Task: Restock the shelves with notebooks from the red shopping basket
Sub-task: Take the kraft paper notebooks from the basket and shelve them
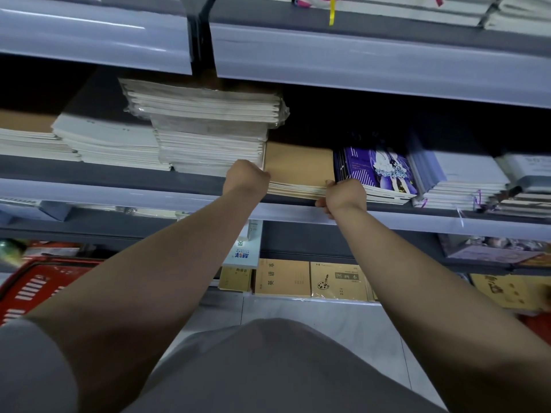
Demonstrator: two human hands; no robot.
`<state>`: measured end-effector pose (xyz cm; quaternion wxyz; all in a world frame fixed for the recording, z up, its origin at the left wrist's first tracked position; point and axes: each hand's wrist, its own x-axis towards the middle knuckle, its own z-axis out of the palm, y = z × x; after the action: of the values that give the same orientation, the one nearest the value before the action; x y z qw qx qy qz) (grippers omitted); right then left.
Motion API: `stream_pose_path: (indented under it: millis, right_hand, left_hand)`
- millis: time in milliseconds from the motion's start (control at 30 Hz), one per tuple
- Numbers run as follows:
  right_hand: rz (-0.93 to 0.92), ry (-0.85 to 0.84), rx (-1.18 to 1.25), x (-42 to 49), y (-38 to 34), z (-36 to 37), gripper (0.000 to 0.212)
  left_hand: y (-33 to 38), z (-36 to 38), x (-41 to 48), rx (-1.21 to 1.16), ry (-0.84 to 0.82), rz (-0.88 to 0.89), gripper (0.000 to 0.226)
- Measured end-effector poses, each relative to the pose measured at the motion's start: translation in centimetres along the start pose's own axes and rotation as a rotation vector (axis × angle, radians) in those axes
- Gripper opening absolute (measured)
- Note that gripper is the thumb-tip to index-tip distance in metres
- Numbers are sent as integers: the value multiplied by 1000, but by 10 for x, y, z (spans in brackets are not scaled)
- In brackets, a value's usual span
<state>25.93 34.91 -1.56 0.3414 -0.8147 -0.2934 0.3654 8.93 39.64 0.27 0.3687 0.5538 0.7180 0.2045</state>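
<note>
A stack of brown-covered notebooks point(299, 168) lies on the middle shelf point(149, 198), between a tall white pile and purple notebooks. My left hand point(246, 178) is curled at the stack's left front corner; its fingertips are hidden, so whether it grips the stack I cannot tell. My right hand point(343, 195) grips the stack's right front corner, thumb on top and fingers underneath. The red shopping basket point(32, 287) sits low at the left, partly hidden behind my left arm.
Wrapped white notebook piles point(205, 129) stand left of the brown stack, purple illustrated notebooks point(378, 171) and more piles to its right. An upper shelf edge point(357, 61) overhangs. Brown exercise books point(310, 281) fill the lower shelf. Grey floor lies below.
</note>
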Motion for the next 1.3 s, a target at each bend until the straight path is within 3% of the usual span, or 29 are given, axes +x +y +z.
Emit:
stream_pose_path:
  millis: [233,367,533,733,1133,1300]
  right_hand:
    - [-118,-74,-48,-9,11,-8,16]
    - [-222,-30,-363,-8,17,-7,11]
    - [-202,61,-677,-8,2,-3,7]
    - [-248,63,-931,-13,-5,-3,20]
    - [-253,112,-803,-10,7,-10,14]
    - [-244,165,-752,-14,8,-7,15]
  left_hand:
    - [-4,-2,-7,-14,-19,34,16]
    - [-8,-1,-10,28,-6,89,24]
    - [-11,0,-11,48,-16,104,39]
    - [-10,4,-17,89,-19,138,45]
    - [-9,3,-21,200,-29,203,46]
    - [-19,-2,-13,51,-93,202,49]
